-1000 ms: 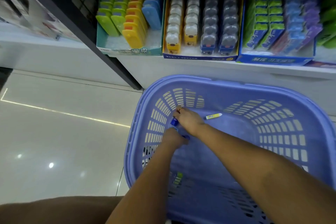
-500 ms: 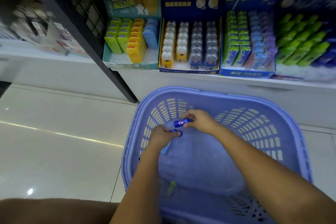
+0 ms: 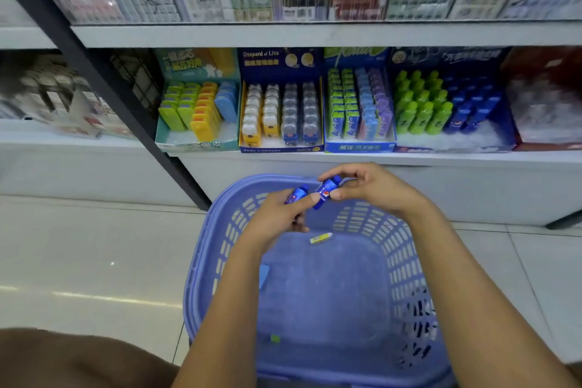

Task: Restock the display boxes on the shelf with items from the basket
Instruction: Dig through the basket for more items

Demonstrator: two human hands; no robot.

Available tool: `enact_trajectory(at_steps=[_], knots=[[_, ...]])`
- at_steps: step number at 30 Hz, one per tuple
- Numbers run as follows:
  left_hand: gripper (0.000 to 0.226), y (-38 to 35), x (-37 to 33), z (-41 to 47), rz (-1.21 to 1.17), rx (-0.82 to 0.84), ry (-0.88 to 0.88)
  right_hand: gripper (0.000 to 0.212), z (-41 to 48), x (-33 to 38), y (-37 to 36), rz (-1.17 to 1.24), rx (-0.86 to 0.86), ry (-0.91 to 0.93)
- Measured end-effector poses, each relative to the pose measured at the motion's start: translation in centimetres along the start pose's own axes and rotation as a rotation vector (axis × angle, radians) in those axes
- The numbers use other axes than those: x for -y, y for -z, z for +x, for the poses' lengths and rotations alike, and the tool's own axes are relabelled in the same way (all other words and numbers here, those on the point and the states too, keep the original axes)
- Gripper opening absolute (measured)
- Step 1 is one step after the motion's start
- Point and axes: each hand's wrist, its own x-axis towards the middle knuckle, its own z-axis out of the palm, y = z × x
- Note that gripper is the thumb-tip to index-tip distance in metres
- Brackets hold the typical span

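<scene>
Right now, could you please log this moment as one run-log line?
left hand: grips first blue bottle | right hand: pinches second blue bottle | position: above purple basket | in basket: yellow item

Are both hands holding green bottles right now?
No, the left hand grips one blue bottle and the right hand pinches a second blue bottle, above the basket.

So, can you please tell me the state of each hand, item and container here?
left hand: grips left blue bottle
right hand: pinches right blue bottle, tilted
basket: holds few items; yellow stick lies flat inside
bottle display box: bottles upright, bare space at front
</scene>
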Motion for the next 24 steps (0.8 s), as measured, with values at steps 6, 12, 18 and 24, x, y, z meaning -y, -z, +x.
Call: enact_trajectory(at_steps=[6, 12, 18, 24], knots=[[0.017, -2.8, -3.5, -0.8, -0.137, -0.070, -0.160, 0.018, -1.5, 3.2, 0.9, 0.185, -0.234, 0.142], [0.043, -5.1, -5.4, -1.0, -0.131, -0.149, -0.137, 0.017, -2.7, 4.8, 4.0, 0.055, -0.546, 0.248], [0.051, -4.4, -5.5, -0.6, -0.234, -0.155, -0.038, 0.020, -3.9, 4.7, 9.3, -0.175, -0.835, 0.238], [0.027, -4.0, -5.7, 0.3, -0.196, -0.153, -0.033, 0.027, -5.0, 2.7, 14.1, -0.403, -1.018, 0.163]])
